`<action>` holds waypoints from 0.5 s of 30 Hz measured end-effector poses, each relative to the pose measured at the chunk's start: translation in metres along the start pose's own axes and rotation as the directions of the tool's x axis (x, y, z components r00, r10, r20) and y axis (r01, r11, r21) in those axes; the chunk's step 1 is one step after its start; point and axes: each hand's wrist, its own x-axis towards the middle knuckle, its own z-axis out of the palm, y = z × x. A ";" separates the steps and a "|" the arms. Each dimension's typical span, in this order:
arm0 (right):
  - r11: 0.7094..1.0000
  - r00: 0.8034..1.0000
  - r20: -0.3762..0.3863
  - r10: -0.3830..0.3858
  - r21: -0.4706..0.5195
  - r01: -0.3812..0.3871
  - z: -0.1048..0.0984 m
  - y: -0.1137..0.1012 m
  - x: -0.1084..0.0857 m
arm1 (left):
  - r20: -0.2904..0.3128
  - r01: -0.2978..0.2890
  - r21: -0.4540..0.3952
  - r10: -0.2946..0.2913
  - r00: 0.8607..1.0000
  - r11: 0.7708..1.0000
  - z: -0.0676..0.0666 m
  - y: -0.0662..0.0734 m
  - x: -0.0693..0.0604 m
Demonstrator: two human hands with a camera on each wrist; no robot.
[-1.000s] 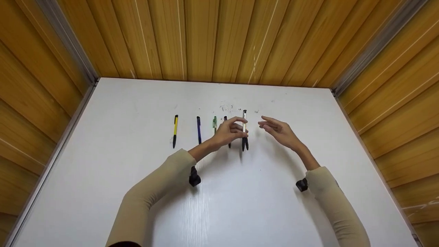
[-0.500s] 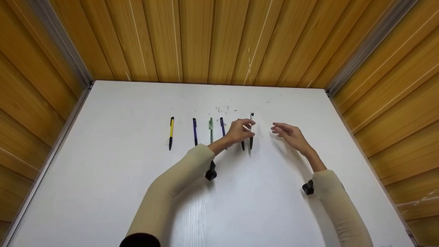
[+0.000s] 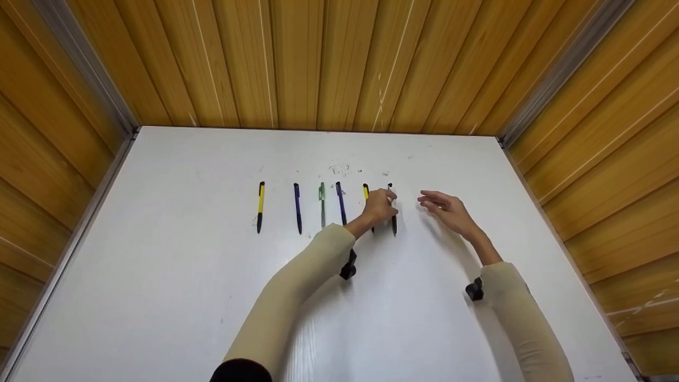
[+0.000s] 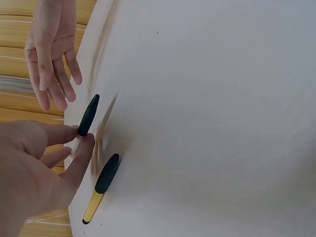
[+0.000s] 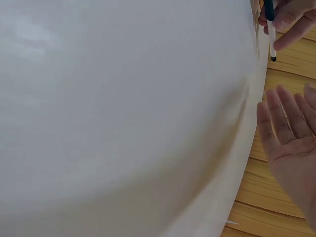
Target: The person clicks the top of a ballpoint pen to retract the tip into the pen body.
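Observation:
My left hand (image 3: 379, 206) pinches a white pen with a black grip (image 3: 394, 227) between thumb and fingers, at the right end of a row of pens. In the left wrist view the pen's black end (image 4: 89, 116) sticks out past the fingertips, and its shadow falls on the table. Just left of it lies a yellow pen with a black grip (image 3: 366, 191), partly hidden by the hand. Farther right my right hand (image 3: 448, 212) hovers with fingers loosely extended and nothing in them; in the right wrist view its palm (image 5: 294, 153) shows.
Left of the hands, a purple pen (image 3: 340, 199), a green pen (image 3: 322, 205), a dark blue pen (image 3: 297, 208) and another yellow pen (image 3: 261, 207) lie roughly parallel on the white table (image 3: 175, 254). Wood-look panels (image 3: 297, 63) wall the back and sides.
My left hand has moved right with the white pen, away from the neighbouring yellow pen, and then lower to the table. The right hand has shifted slightly right. The head view has shifted a little.

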 end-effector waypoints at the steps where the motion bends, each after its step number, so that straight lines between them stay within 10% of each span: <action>1: 1.000 1.000 -0.002 -0.009 -0.021 0.009 0.000 0.000 0.000 | -0.010 0.003 0.010 -0.002 1.000 1.000 0.002 0.000 0.000; 15: 0.970 0.997 0.017 -0.073 -0.232 0.075 0.003 -0.025 -0.010 | -0.005 0.013 0.124 -0.013 1.000 0.992 0.013 0.006 0.007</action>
